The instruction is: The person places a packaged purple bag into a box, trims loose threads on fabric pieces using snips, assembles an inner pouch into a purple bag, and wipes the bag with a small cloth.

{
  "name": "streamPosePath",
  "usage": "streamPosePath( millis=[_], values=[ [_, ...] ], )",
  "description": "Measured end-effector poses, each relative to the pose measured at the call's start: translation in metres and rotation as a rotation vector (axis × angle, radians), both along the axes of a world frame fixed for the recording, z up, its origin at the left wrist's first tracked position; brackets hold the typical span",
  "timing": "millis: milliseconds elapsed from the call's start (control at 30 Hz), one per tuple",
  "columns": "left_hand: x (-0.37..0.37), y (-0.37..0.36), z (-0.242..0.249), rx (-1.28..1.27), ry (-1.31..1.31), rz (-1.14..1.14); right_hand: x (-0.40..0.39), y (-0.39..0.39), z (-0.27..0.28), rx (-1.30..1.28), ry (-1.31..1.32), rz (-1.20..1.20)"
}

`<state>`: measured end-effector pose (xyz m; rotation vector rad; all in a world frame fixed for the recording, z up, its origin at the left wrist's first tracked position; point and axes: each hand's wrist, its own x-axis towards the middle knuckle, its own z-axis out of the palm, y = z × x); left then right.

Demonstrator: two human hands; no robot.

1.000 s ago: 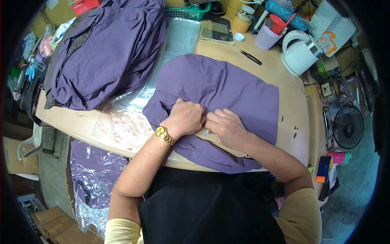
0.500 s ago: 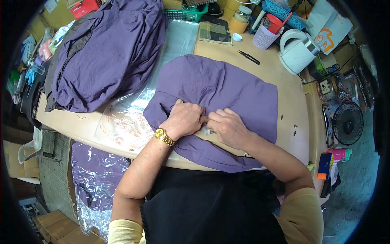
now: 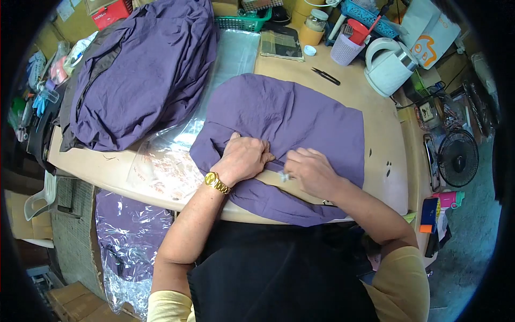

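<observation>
A purple garment (image 3: 322,115) lies folded on the table, with a gap along its near side where the tabletop shows. My left hand (image 3: 244,156), with a gold watch (image 3: 215,181) on the wrist, presses on it, its fingers closed on the fabric near the gap's edge. To its right, my right hand (image 3: 311,170) is curled shut just above the gap. A small whitish scrap (image 3: 284,176) sticks out below its fingers, too small and blurred to name. Between the hands runs a short strip of dark purple edge.
A pile of purple garments (image 3: 145,75) lies at the back left beside clear plastic bags (image 3: 230,59). Black thread snips (image 3: 326,75), a white kettle (image 3: 389,67), a lilac basket (image 3: 346,51) and a notebook (image 3: 281,43) stand or lie at the back. Bagged purple fabric (image 3: 129,231) is below left.
My right hand has moved slightly right, away from my left hand, with the whitish scrap. More of the purple edge shows between the hands. My left hand stays on the garment.
</observation>
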<state>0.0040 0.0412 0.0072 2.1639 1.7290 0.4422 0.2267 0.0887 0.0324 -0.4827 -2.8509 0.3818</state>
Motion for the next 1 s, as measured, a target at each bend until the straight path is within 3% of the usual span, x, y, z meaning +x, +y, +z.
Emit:
streamPosePath(
  millis=[67, 133, 167, 267, 333, 500, 667, 733, 1000],
  values=[
    [0.001, -0.001, -0.002, 0.016, -0.016, 0.007, 0.015, -0.001, 0.013, -0.068, -0.037, -0.034],
    [0.002, -0.002, -0.002, 0.035, -0.031, 0.011, 0.023, -0.002, 0.029, -0.015, -0.312, -0.146],
    [0.002, -0.003, 0.000, 0.023, -0.020, 0.019, 0.022, -0.003, 0.030, -0.012, -0.311, -0.154],
    [0.009, -0.009, -0.001, 0.118, -0.034, 0.048, 0.006, -0.013, 0.023, -0.035, -0.077, -0.160],
    [0.012, -0.017, 0.001, 0.226, -0.052, 0.083, -0.010, -0.021, 0.006, -0.244, 0.066, -0.248],
    [0.006, -0.036, -0.004, 0.271, -0.087, 0.167, 0.020, -0.014, 0.011, 0.072, 0.042, -0.394],
    [0.026, -0.026, -0.001, 0.211, 0.060, 0.208, -0.013, -0.021, 0.008, 0.143, 0.248, -0.342],
    [0.023, -0.023, -0.004, 0.207, 0.038, 0.210, -0.037, -0.028, -0.018, 0.156, 0.198, -0.353],
    [0.022, -0.023, -0.002, 0.189, -0.038, 0.206, -0.021, -0.021, -0.010, 0.302, 0.152, -0.359]
  ],
)
